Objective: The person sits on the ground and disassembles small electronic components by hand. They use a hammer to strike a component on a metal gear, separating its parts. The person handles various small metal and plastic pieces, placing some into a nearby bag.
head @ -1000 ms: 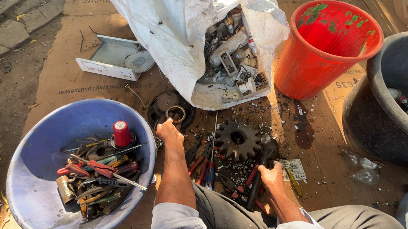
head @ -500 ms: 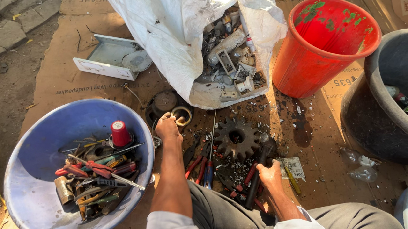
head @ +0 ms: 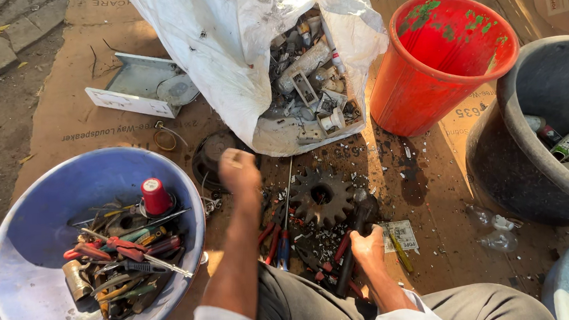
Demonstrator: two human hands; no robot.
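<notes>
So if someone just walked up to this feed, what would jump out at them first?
Probably the bright red bucket at upper right, and the torn white sack beside it spilling metal scrap onto the cardboard. Then the blue basin of tools at lower left, and the dark toothed gear in the middle, between the raised left hand and the right hand, which grips a dark hammer.

Blue basin: smooth plastic, dusty matt inside. Toothed gear: dull, grimy metal. Red bucket: glossy plastic with green smears; flattened cardboard underneath, matt, stained.
</notes>
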